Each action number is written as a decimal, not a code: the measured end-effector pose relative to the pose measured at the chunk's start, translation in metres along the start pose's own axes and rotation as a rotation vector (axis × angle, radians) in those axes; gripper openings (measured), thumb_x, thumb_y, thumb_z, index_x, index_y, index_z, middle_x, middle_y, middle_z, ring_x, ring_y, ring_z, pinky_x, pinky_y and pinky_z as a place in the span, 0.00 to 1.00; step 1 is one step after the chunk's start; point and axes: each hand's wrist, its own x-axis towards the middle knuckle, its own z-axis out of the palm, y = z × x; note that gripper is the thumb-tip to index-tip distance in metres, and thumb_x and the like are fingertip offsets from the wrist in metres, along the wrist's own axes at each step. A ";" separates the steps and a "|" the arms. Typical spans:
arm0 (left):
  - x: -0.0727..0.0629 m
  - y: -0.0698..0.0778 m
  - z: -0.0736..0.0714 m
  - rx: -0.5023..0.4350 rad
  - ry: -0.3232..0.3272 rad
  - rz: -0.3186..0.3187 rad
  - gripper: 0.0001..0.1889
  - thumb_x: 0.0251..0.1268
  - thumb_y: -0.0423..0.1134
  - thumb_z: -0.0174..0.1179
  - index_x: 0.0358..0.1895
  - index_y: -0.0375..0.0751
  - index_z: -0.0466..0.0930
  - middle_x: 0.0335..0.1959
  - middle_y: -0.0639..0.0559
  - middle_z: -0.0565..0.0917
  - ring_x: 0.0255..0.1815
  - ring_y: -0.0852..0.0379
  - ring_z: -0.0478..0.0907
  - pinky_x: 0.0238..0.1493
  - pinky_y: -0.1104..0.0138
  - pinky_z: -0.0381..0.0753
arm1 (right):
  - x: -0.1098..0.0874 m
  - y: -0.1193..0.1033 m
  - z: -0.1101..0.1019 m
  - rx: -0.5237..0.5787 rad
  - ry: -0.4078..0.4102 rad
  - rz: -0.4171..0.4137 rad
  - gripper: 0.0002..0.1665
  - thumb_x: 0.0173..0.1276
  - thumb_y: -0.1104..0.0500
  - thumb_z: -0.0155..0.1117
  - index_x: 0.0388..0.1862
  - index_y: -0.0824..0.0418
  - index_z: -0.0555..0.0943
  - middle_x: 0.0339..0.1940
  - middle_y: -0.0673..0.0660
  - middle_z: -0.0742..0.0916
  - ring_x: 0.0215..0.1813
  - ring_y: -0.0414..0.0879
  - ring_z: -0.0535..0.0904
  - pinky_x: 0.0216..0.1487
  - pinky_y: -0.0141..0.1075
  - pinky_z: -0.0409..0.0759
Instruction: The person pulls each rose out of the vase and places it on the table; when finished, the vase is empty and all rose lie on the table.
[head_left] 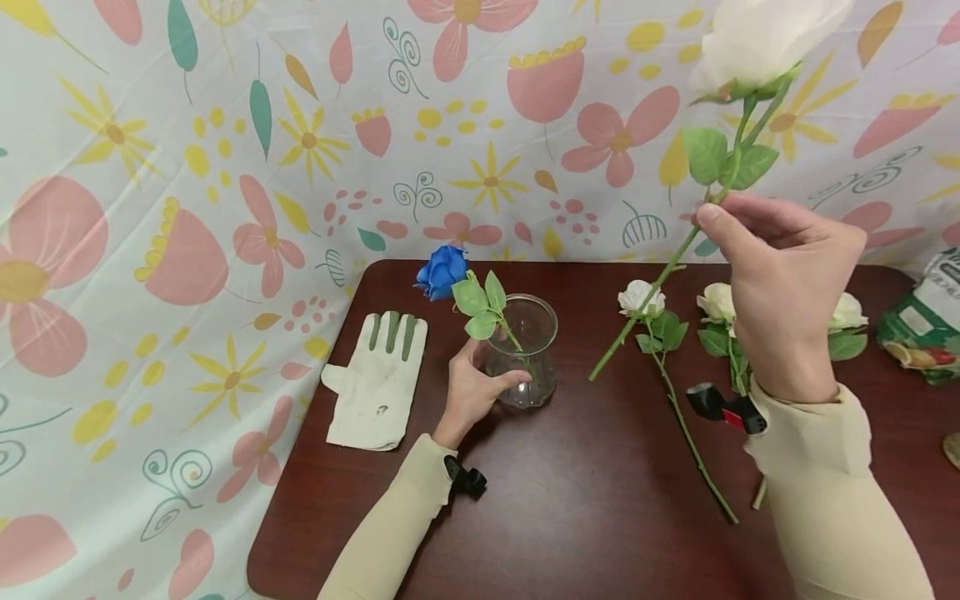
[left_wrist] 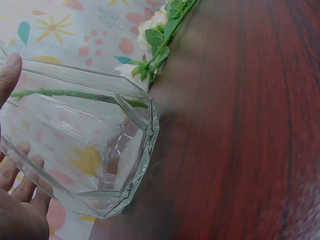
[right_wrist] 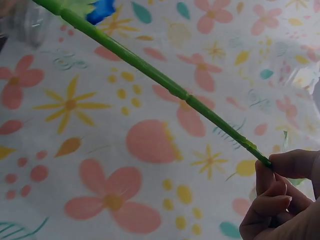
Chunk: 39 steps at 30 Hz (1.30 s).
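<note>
A clear glass vase (head_left: 536,367) stands on the table with a blue rose (head_left: 442,272) in it, the bloom leaning left over the rim. My left hand (head_left: 474,385) holds the vase from its left side, thumb in front. In the left wrist view, a green stem (left_wrist: 70,93) shows through the vase's glass (left_wrist: 80,150). My right hand (head_left: 795,275) pinches the stem of a large white rose (head_left: 768,42) between thumb and fingers. Its bloom is up and its stem slants down left, the tip in the air right of the vase. The right wrist view shows this bare stem (right_wrist: 145,67).
A white rose (head_left: 641,298) lies on the table right of the vase. More pale roses (head_left: 717,302) lie beyond it, partly behind my right arm. A white glove (head_left: 378,387) lies at left. A green and white bag (head_left: 926,321) stands at the right edge. Floral cloth (head_left: 300,208) hangs behind.
</note>
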 end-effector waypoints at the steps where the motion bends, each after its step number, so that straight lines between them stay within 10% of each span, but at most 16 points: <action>1: 0.000 0.000 0.000 -0.002 -0.001 0.003 0.52 0.53 0.65 0.82 0.81 0.49 0.74 0.73 0.39 0.83 0.78 0.44 0.79 0.82 0.41 0.75 | 0.000 0.003 -0.005 -0.031 0.000 0.019 0.11 0.56 0.76 0.83 0.37 0.79 0.91 0.25 0.57 0.94 0.31 0.46 0.90 0.40 0.31 0.87; 15: 0.001 0.001 0.001 -0.014 -0.005 0.002 0.56 0.50 0.72 0.79 0.81 0.48 0.73 0.74 0.38 0.83 0.78 0.46 0.80 0.83 0.47 0.76 | 0.000 0.051 -0.085 -0.831 -0.144 0.316 0.15 0.71 0.49 0.80 0.51 0.54 0.96 0.31 0.23 0.87 0.42 0.26 0.82 0.33 0.20 0.78; 26: 0.000 -0.001 0.000 -0.038 -0.007 0.017 0.51 0.55 0.57 0.85 0.81 0.45 0.73 0.74 0.33 0.82 0.78 0.40 0.80 0.81 0.41 0.75 | 0.008 0.099 -0.134 -1.016 -0.314 0.452 0.26 0.75 0.43 0.74 0.59 0.60 0.92 0.33 0.17 0.79 0.47 0.20 0.71 0.41 0.25 0.75; 34: 0.000 0.001 0.000 -0.010 -0.009 -0.001 0.53 0.53 0.66 0.82 0.82 0.49 0.73 0.74 0.33 0.81 0.78 0.40 0.79 0.82 0.41 0.75 | 0.006 0.122 -0.153 -1.094 -0.365 0.573 0.33 0.79 0.40 0.69 0.66 0.65 0.87 0.75 0.63 0.82 0.74 0.60 0.75 0.50 0.36 0.76; 39: 0.000 0.001 0.001 0.007 -0.005 -0.007 0.56 0.50 0.72 0.79 0.81 0.49 0.73 0.74 0.36 0.82 0.78 0.43 0.80 0.81 0.43 0.77 | 0.006 0.130 -0.162 -1.103 -0.392 0.629 0.33 0.79 0.40 0.69 0.65 0.66 0.88 0.82 0.70 0.75 0.81 0.68 0.70 0.57 0.44 0.76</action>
